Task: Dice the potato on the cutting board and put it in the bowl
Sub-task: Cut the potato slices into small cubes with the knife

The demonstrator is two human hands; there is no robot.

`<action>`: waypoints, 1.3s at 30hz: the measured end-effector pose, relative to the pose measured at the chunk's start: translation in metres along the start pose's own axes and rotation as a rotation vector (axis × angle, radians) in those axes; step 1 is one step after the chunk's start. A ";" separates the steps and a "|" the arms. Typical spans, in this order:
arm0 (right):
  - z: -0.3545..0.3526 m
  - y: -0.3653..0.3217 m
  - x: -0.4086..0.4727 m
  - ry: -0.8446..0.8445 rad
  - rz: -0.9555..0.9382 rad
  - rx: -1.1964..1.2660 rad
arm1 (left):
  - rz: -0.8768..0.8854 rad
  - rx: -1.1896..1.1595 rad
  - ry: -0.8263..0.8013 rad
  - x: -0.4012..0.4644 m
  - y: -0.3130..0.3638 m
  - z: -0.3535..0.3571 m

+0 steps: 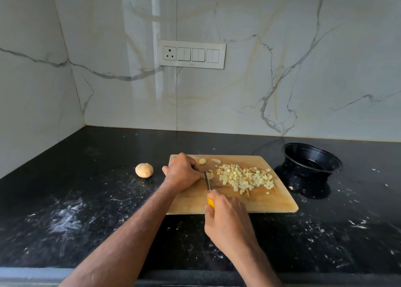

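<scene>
A wooden cutting board (271,202) lies on the black counter. On it is a pile of diced potato (245,177). My left hand (183,171) curls over a small remaining piece of potato (210,175) at the board's left part, mostly hiding it. My right hand (227,219) grips the yellow handle of a knife (207,182), whose blade stands against that piece beside my left fingers. A black bowl (312,159) stands tilted to the right of the board, with no potato visible in it. Two potato scraps (202,161) lie at the board's far edge.
A whole unpeeled potato (144,170) sits on the black speckled counter (86,200) left of the board. One stray cube (290,187) lies on the counter between board and bowl. Marble walls close the back and left; a switch panel (192,54) is on the back wall.
</scene>
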State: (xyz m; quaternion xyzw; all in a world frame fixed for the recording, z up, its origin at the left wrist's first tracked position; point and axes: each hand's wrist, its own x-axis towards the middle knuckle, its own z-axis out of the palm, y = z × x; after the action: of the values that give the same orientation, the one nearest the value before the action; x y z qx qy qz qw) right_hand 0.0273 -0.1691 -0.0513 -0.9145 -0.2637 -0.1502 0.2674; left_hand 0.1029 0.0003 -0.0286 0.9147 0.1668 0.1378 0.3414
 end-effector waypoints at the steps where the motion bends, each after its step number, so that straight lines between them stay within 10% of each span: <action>1: -0.002 0.001 -0.006 -0.008 0.009 0.003 | 0.013 0.004 0.001 -0.001 0.000 0.000; 9: -0.030 0.021 -0.006 0.161 0.082 0.051 | 0.323 -0.052 -0.083 -0.005 -0.006 -0.010; 39: -0.020 0.031 0.003 0.208 0.070 0.066 | 0.639 0.317 -0.238 0.007 0.011 -0.010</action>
State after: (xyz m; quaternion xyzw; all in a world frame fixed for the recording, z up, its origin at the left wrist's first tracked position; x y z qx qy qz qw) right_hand 0.0450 -0.2011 -0.0468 -0.8935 -0.2071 -0.2258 0.3284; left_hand 0.1076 0.0006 -0.0129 0.9717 -0.1488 0.1024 0.1523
